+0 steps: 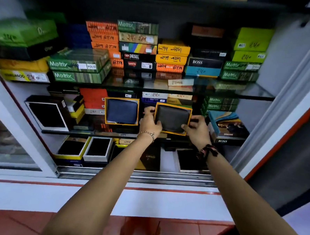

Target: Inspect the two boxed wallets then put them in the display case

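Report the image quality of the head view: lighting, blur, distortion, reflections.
Head view: wide-angle bending curves the display case frame and shelf edges; light is dim and uneven, the top dark; the green boxes at far left are smeared, while the black boxed wallet between the left hand and right hand is fairly sharp; the upper glass shelf mirrors boxes.

A dark navy leather wallet (121, 111) sat in a box with a bright orange-yellow rim (105, 110). Beside it, a black leather wallet (172, 118) filled a second orange-yellow-rimmed box (175, 106). Stacked cartons on the upper shelf were orange with black handwriting (104, 36), yellow with black script (173, 49), lime green (253, 41), and dark green with fine vertical stripes and pale lettering (77, 63). One carton showed rainbow diagonal bands (138, 48). The case frame (164, 188) was white with a red line.
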The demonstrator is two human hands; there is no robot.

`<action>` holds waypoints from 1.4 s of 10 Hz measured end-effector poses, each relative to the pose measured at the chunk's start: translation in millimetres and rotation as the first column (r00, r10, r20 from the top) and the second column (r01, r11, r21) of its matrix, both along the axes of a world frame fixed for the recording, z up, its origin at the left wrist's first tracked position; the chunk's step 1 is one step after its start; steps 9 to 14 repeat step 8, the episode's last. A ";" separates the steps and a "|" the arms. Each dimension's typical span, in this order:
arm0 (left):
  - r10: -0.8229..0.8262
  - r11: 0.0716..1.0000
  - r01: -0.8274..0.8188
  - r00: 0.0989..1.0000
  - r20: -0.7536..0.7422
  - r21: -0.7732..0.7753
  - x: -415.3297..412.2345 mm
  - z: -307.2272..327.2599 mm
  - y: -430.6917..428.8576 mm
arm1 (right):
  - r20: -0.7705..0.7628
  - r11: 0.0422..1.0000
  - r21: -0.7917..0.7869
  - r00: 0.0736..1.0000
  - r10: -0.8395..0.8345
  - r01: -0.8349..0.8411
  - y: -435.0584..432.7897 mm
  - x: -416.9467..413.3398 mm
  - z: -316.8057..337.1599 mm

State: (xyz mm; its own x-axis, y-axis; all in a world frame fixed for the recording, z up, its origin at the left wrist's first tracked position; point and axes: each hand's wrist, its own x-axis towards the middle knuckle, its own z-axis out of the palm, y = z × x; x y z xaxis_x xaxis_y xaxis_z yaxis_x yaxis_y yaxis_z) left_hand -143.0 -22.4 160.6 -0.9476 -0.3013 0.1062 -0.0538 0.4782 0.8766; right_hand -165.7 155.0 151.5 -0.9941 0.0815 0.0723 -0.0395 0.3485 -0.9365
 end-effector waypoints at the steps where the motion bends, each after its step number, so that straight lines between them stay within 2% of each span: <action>1: 0.058 0.998 -0.057 0.998 0.034 -0.020 -16.3 -2.3 -3.2 | -0.010 0.997 0.076 1.000 -0.014 0.015 -11.7 -18.6 -1.1; 3: 0.130 0.991 -0.125 0.989 0.077 -0.056 -42.9 -6.3 -6.9 | -0.022 0.983 0.173 0.998 -0.059 0.062 -25.1 -48.6 -2.1; 5: 0.143 0.990 -0.143 0.990 0.006 0.010 -47.8 -6.3 -3.2 | -0.033 0.979 0.192 0.997 -0.066 0.071 -29.4 -59.7 -2.6; 7: 0.209 0.972 -0.214 0.976 -0.058 -0.099 -30.8 -1.6 9.6 | -0.089 0.982 0.171 0.994 -0.068 0.083 -27.0 -46.6 -7.9; 8: 0.217 0.946 -0.248 0.963 -0.157 -0.210 -11.0 -5.8 20.0 | -0.208 0.983 0.142 0.974 -0.089 0.120 -22.2 -29.4 -17.1; 14: 0.217 0.946 -0.248 0.963 -0.157 -0.210 -11.0 -5.8 20.0 | -0.208 0.983 0.142 0.974 -0.089 0.120 -22.2 -29.4 -17.1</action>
